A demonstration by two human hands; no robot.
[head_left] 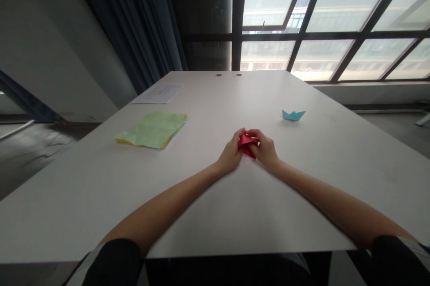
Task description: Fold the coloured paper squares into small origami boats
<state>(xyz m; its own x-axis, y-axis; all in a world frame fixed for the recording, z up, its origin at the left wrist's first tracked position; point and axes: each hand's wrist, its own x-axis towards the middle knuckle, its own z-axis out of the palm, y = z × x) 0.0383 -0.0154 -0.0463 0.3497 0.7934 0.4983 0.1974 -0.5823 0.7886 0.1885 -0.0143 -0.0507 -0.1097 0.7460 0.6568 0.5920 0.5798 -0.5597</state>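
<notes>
A small piece of folded red paper (247, 143) is held between my two hands, just above the middle of the white table. My left hand (231, 151) is closed on its left edge. On the other side, my right hand (267, 149) grips it, with the thumb reaching into the fold and the fingers over the top. The paper seems partly opened toward me, and my fingers hide some of it. Beyond my right hand, a light blue folded paper boat (293, 116) rests on the table.
To the left on the white table (215, 214) lies a stack of creased paper sheets (152, 129), green on top with yellow and blue edges below. A printed white sheet (157, 94) lies behind it. Windows and a dark blue curtain (134, 22) stand past the far edge.
</notes>
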